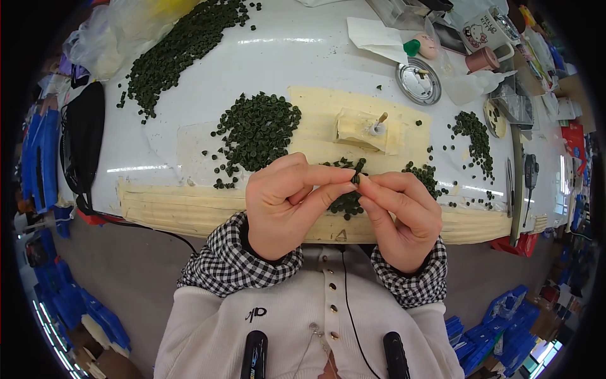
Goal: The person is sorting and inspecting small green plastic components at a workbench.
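Close to the table's near edge, my left hand [282,201] and my right hand [405,213] meet fingertip to fingertip. Between them is a small dark green piece [357,176], partly covered by the fingers. My left thumb and index finger pinch it from one side, my right fingers from the other. Just below the fingertips lies a small heap of similar dark green pieces [346,204]. Left of the hands is a larger pile of dark green pieces [257,131]. Beyond the hands stands a tape-covered block [363,131] with a short peg on top.
A long dark green heap [180,54] spreads at the far left, beside clear plastic bags [101,44]. Another cluster [475,139] lies at right, near a round metal lid [418,81], a white mug [485,30] and tweezers [509,183]. A black pouch [83,139] sits at left.
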A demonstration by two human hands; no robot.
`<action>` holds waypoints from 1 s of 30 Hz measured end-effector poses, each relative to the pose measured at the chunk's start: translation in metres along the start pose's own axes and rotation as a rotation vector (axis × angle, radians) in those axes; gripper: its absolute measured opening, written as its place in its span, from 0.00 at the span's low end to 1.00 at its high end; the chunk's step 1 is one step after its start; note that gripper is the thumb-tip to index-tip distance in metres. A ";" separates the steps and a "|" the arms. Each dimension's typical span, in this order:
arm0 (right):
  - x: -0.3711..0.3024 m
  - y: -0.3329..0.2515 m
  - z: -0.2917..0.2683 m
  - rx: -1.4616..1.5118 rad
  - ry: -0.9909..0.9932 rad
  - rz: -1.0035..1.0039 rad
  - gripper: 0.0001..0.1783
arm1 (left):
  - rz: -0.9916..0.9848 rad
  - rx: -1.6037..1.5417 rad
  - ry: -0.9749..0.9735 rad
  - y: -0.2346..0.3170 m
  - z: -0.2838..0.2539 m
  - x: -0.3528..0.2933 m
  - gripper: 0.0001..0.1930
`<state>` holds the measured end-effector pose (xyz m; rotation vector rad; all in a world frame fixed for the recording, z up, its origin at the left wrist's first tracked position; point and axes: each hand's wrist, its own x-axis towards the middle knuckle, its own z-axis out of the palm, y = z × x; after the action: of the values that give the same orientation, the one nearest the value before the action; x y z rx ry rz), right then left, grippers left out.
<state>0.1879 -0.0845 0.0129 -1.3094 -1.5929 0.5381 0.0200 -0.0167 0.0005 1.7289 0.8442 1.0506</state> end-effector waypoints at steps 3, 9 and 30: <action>0.000 -0.001 0.000 -0.011 0.000 0.001 0.17 | -0.001 -0.002 0.000 0.000 0.000 0.000 0.10; 0.009 -0.001 -0.008 -0.082 0.094 0.039 0.17 | -0.022 -0.007 0.000 -0.001 -0.001 -0.001 0.10; 0.045 -0.010 -0.022 -0.067 0.064 -0.134 0.05 | -0.089 -0.077 0.066 -0.002 0.001 -0.001 0.10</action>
<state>0.2038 -0.0516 0.0481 -1.2468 -1.6440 0.3593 0.0200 -0.0168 -0.0015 1.5858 0.9029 1.0713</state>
